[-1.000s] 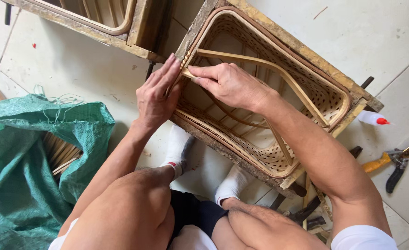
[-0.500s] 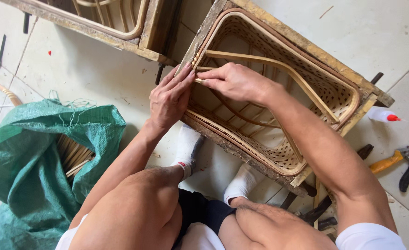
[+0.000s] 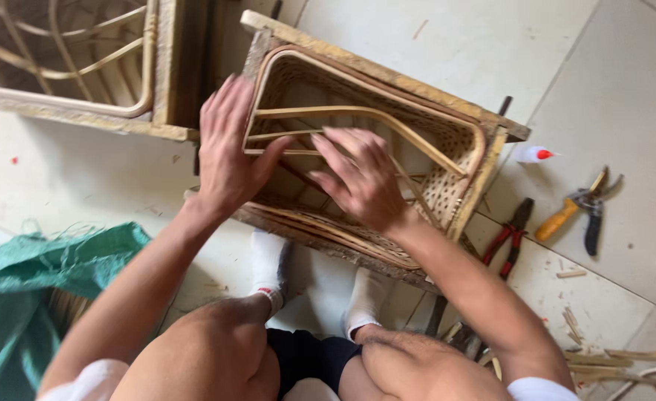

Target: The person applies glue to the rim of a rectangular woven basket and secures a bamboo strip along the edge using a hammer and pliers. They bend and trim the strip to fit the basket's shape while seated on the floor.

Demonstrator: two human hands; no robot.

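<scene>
Landmark: the woven rattan basket in its wooden frame [image 3: 387,141], laid on the tiled floor [image 3: 640,96].

Nearest the camera, bare knees and two white-socked feet [image 3: 268,267] are seen just below the basket's near edge; the frame looks to be braced against them, likely to stop it sliding.

At the basket's left rim the left hand [image 3: 227,160] is laid flat, fingers spread and released, thumb angled in toward the thin cross strips. Nothing is gripped; the frame seems merely steadied.

Inside the basket opening the right hand [image 3: 361,178] is set, fingers curled down onto the thin cane strips [image 3: 283,135] running across the mouth. A pinch on one strip is probable, but motion blur prevents a firm call. A bent cane rod [image 3: 365,115] arcs across the opening just beyond the fingers. No loose contents are seen in the basket, only the strips and the woven wall.

Left of the basket and near: a green sack [image 3: 38,260], with what look like cane ends inside, blurred.

Right of the basket: red-handled pliers [image 3: 512,236] just beside the corner, offcuts below them, orange-handled pruning shears [image 3: 576,210] further out, a small white bottle with red tip [image 3: 533,154] near the far right corner.

Beyond the basket, upper left: a second wooden frame [image 3: 83,67] with bent cane inside.
</scene>
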